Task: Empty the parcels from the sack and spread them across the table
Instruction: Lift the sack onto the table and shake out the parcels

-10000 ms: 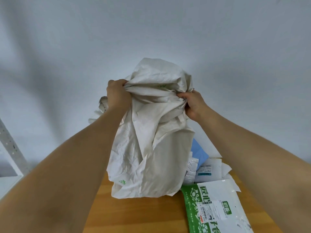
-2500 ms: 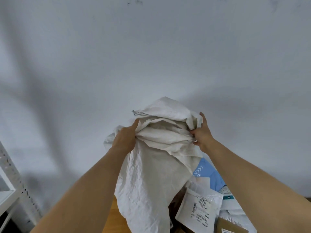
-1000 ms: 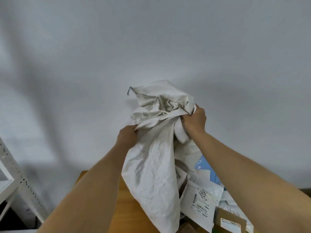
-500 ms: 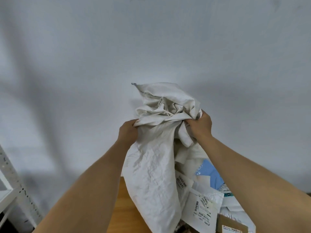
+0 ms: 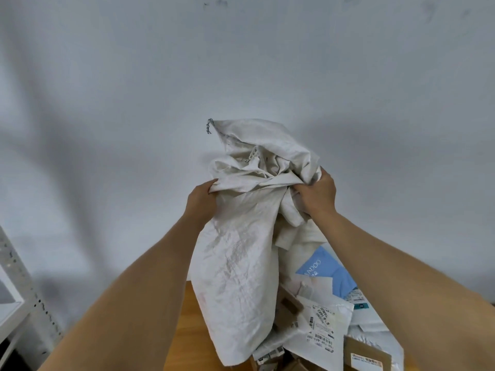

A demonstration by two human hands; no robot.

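Note:
A crumpled white woven sack [image 5: 241, 263] hangs upside down above the wooden table [image 5: 187, 330]. My left hand [image 5: 201, 202] grips its bunched fabric on the left, and my right hand [image 5: 316, 195] grips the bunch on the right, both raised at chest height. The sack's lower end droops onto the table. Beside and under it lies a heap of parcels: a white mailer with barcode labels [image 5: 321, 325], a light blue packet [image 5: 324, 271], and a brown cardboard box [image 5: 367, 357]. A small brown box [image 5: 288, 303] peeks out beside the sack.
A plain white wall [image 5: 241, 62] fills the view behind the sack. A white metal shelf upright [image 5: 24, 295] stands at the lower left, beside the table's left edge.
Over the last second the sack's top has flopped and re-bunched while both hands keep their grip; more parcels show at the lower right. My hands shifted slightly lower and rightward.

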